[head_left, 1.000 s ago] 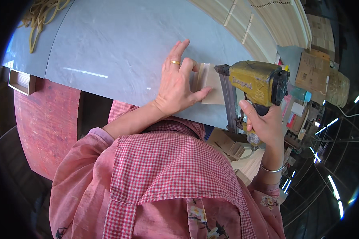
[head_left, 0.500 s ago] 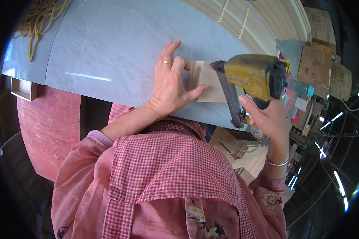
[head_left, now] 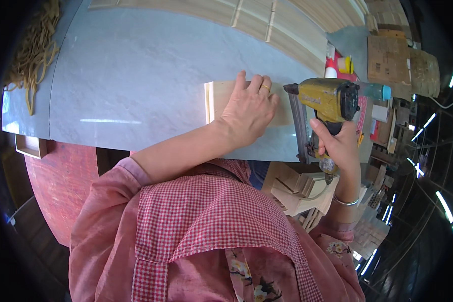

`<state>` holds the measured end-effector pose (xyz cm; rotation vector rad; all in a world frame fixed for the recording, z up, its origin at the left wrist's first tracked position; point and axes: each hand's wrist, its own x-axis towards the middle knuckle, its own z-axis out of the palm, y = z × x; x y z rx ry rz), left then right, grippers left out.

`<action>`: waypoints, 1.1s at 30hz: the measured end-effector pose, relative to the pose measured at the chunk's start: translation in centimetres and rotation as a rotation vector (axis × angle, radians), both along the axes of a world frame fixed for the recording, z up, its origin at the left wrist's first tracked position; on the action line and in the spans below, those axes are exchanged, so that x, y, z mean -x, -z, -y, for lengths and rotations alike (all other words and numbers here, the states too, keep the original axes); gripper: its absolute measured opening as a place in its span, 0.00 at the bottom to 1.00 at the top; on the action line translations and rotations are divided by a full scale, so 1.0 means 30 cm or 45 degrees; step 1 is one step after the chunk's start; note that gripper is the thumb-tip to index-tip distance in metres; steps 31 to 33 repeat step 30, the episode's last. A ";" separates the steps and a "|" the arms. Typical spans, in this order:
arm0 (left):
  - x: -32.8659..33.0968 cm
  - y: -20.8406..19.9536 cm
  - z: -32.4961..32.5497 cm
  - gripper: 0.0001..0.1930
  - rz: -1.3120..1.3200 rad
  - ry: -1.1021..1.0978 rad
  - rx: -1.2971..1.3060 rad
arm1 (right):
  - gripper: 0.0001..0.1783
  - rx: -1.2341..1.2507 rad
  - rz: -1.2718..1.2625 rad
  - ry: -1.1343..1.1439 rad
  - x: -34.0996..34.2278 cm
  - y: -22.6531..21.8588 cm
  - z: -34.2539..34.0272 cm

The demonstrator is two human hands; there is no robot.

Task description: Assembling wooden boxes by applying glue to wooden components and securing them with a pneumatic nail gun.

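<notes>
A pale wooden panel [head_left: 217, 95] lies on the grey tabletop, with a light strip along its left edge. My left hand [head_left: 251, 108] is closed over its right part, fingers curled toward the far side; the thumb is hidden. In my right hand [head_left: 340, 143] is a yellow and black nail gun [head_left: 319, 95], gripped by its handle just right of the panel. Its dark magazine slants down toward me, and the nose is apart from the wood. A clear bluish air fitting or bottle-like piece [head_left: 375, 91] shows behind the gun.
Long wooden boards [head_left: 287, 30] lie along the far side of the table [head_left: 136, 75]. Tan rubber bands [head_left: 32, 55] are heaped at the far left. Cardboard boxes [head_left: 387, 58] stand at the right. A small wooden box [head_left: 31, 146] sits on a red surface [head_left: 65, 186] at left.
My left hand has moved right and turned over the panel. The panel's strip now shows farther left, at its left end. The nail gun has shifted slightly, clear of the panel.
</notes>
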<state>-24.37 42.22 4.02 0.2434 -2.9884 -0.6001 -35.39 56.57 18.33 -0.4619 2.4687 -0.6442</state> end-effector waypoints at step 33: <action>0.013 0.030 0.027 0.26 -0.121 0.003 -0.129 | 0.17 -0.186 0.183 -0.208 0.154 -0.038 0.070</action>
